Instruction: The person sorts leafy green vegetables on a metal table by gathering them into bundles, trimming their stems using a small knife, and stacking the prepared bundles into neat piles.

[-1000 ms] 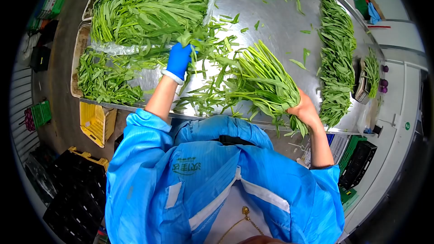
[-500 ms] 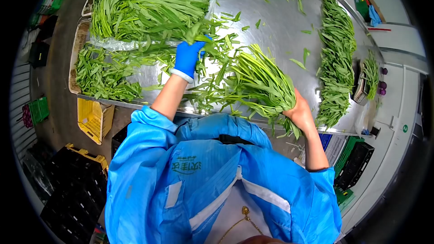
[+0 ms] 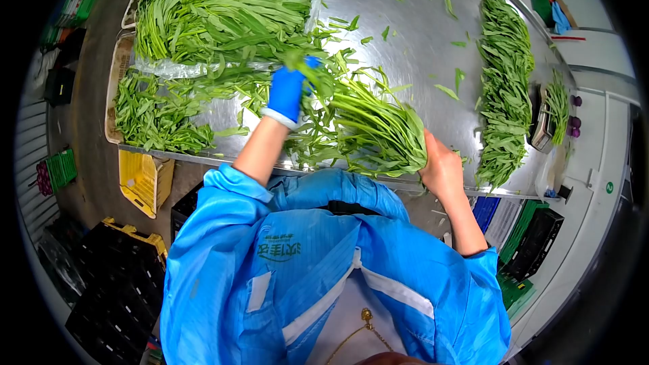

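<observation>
My right hand [image 3: 443, 163], bare, is closed round the leafy end of a bunch of water spinach [image 3: 382, 128]. The bunch lies tilted over the near part of the metal table, its pale stem ends pointing up and left. My left hand [image 3: 287, 91], in a blue glove, is closed on a few water spinach leaves [image 3: 307, 71], which are blurred by motion. Its fingertips are partly hidden by those leaves. Loose leaves and sprigs [image 3: 311, 138] lie under and between my two hands.
The metal table [image 3: 405, 40] has a raised rim. A large water spinach pile [image 3: 223, 13] lies back left on plastic film, and trimmings [image 3: 159, 118] sit nearer. A row of bunches [image 3: 506, 88] lines the right, beside a scale [image 3: 543, 125]. A yellow crate [image 3: 143, 179] stands below left.
My right hand has lowered the bunch slightly and shifted it left, and its stem ends have swung left. My left hand has moved a little right and down with leaves in it.
</observation>
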Demonstrator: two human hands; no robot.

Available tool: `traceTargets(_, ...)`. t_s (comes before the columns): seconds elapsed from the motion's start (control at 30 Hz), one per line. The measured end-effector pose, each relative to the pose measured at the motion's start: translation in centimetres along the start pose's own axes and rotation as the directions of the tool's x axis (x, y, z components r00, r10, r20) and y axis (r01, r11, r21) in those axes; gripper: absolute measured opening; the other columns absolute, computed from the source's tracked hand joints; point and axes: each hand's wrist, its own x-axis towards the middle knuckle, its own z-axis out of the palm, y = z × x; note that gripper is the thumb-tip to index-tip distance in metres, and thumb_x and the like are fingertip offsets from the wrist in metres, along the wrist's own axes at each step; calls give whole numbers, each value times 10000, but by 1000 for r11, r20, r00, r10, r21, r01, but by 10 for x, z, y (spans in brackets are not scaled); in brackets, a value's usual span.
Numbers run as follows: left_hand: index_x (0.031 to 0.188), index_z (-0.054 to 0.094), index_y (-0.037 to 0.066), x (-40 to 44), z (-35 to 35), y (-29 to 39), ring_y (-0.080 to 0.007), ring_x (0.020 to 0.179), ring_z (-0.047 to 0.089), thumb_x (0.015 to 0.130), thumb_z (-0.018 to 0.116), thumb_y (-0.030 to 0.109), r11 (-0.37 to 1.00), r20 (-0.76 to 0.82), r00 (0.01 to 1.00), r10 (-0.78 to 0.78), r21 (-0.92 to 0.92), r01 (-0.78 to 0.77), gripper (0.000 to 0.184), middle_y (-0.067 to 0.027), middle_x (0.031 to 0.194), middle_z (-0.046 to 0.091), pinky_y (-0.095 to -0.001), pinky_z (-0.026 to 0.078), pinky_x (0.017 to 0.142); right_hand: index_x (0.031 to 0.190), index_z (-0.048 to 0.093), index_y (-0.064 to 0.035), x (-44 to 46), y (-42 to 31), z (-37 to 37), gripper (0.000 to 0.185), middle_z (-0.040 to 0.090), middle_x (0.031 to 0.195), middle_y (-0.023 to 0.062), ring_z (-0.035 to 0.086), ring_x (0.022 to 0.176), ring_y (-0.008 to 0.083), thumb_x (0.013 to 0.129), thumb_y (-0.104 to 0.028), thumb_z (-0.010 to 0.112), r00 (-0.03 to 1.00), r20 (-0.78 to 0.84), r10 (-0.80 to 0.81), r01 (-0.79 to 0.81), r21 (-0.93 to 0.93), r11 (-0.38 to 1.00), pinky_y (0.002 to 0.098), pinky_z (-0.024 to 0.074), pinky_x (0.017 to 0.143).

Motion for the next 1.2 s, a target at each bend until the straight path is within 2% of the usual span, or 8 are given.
traceTargets(0.2, 974, 676, 34, -19, 17, 21, -131, 881, 633, 817, 658, 59, 930, 382, 898, 219, 197, -311, 160, -58, 945, 688, -294, 505, 816, 1252, 492, -52, 1, -8, -7, 664, 637, 939, 194, 622, 831, 384, 615, 9, 669, 997, 76, 5, -6, 24, 1000, 447, 505, 689)
traceTargets(0.3, 1068, 682, 98, -24, 28, 19, -252, 861, 626, 656, 547, -100, 498, 809, 536, 241, 370, -784, 476, -95, 909, 671, -334, 497, 807, 1268, 484, -46, 5, -11, -3, 689, 637, 983, 209, 619, 863, 394, 604, 20, 658, 996, 66, -62, 56, 88, 995, 448, 503, 713)
traceTargets(0.4, 1077, 672, 84, -20, 32, -14, -264, 797, 604, 660, 517, -108, 472, 769, 537, 348, 351, -809, 485, -106, 904, 648, -342, 496, 745, 1268, 478, -40, 7, -15, -10, 673, 636, 1006, 216, 613, 889, 404, 620, 18, 647, 989, 140, -39, 21, 130, 991, 454, 501, 731)
traceTargets(0.5, 1123, 634, 67, -13, 26, -9, -182, 768, 602, 762, 548, -72, 886, 460, 845, 272, 222, -406, 397, -72, 936, 653, -300, 499, 703, 1239, 496, -34, 8, -11, -14, 602, 637, 1001, 223, 600, 905, 419, 659, -7, 659, 960, 260, 101, -158, 211, 965, 421, 507, 758)
traceTargets(0.67, 1053, 593, -9, 18, -37, 7, -114, 741, 582, 848, 645, 116, 970, -7, 979, 205, -135, -204, 246, -46, 886, 627, -235, 475, 670, 1208, 514, -51, -2, 10, -4, 543, 660, 973, 203, 631, 922, 384, 692, -46, 682, 957, 234, 173, -270, 489, 829, 378, 506, 777)
traceTargets(0.97, 1126, 622, 31, -32, 15, -31, -108, 873, 619, 841, 675, 163, 943, 580, 758, -300, 303, 142, 319, -55, 961, 666, -256, 499, 746, 1193, 521, -60, 5, -6, -5, 500, 658, 990, 207, 617, 982, 377, 718, -74, 677, 943, 219, 251, -330, 507, 796, 370, 488, 824)
traceTargets(1.03, 1070, 638, 47, -33, 27, -55, -101, 728, 609, 793, 736, 246, 996, 655, 755, -32, 84, -30, 355, -55, 876, 665, -226, 464, 585, 1189, 523, -61, 7, -6, -5, 485, 655, 998, 207, 618, 993, 368, 727, -74, 669, 943, 229, 243, -327, 488, 809, 371, 486, 831)
traceTargets(1.2, 1036, 645, 33, -10, 2, -41, -85, 643, 569, 830, 687, 168, 971, 282, 931, -229, 138, 197, 250, -29, 821, 652, -228, 454, 546, 1230, 516, 16, 1, 17, 0, 573, 648, 1079, 72, 598, 975, 161, 669, 46, 625, 931, 272, 245, -364, 753, 548, 278, 445, 890)
